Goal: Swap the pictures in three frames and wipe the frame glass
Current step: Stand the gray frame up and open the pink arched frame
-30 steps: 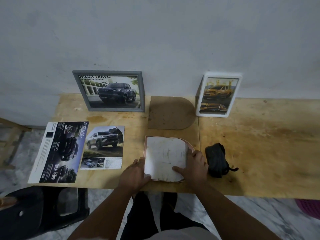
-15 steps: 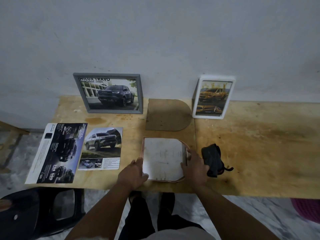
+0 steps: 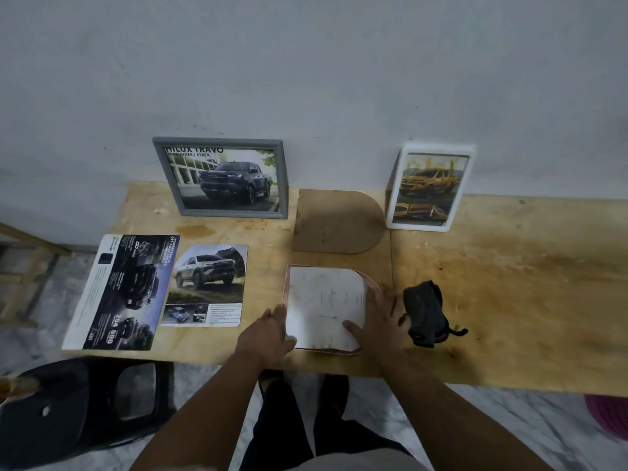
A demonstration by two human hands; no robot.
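Plywood table [image 3: 509, 283], pale and stained, grain showing, set against a plain grey wall [image 3: 306, 79].

Near edge, centre: an arched frame [image 3: 368, 283] lies flat, face down, with a thin coppery rim, one end square and the other rounded. A white sheet [image 3: 323, 300] sits in it, scuffed and faintly marked, cut to the same arch shape.

Left hand [image 3: 268, 334] rests at the frame's near-left corner, fingers spread loosely along the sheet's left edge; I cannot tell whether it pinches anything. Right hand [image 3: 377, 321] lies flat and open on the right part of the sheet, thumb pointing left across the paper, fingers over the rounded rim. So I read the frame as pinned between both hands, pressed down rather than gripped.

Just right of the right hand: a black cloth [image 3: 424, 312], soft and bunched, touching or nearly touching the fingers.

Farther back, a brown backing board [image 3: 336, 222], matte fibreboard with the same arch outline, lies flat.

Leaning on the wall: a grey frame [image 3: 163, 175], far left, rectangular, holding a dark truck picture; a white frame [image 3: 438, 149], far right, upright with rounded corners, holding a yellow truck picture.

Left of the arched frame, two loose glossy prints lie flat: a silver truck print [image 3: 207, 283] and a dark brochure [image 3: 119, 294] overhanging the table's left edge.
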